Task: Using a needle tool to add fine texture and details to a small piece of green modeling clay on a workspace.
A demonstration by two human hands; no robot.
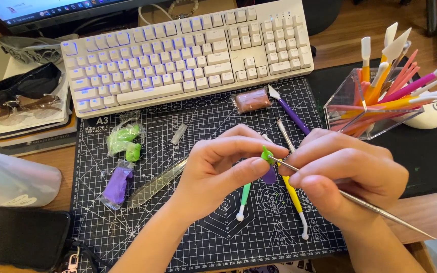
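— What's pinched up there?
— A small green clay piece (266, 153), bright and lumpy, held above the mat.
— And the tool?
— A thin metal needle tool (360, 201) (slanting down-right), tip touching it.

A wooden desk (370, 30) of warm brown fills the scene, lit evenly from above, with a black gridded cutting mat (198, 237) spread across its middle and a darker desk pad (431, 162) to the right. At the far edge a white backlit keyboard (188, 50) lies slightly askew under the lower rim of a monitor (51, 10). On the far left, dark sunglasses (21, 83) rest on a stack of books (31, 131), and a black pouch (21, 235) lies at the near left corner.
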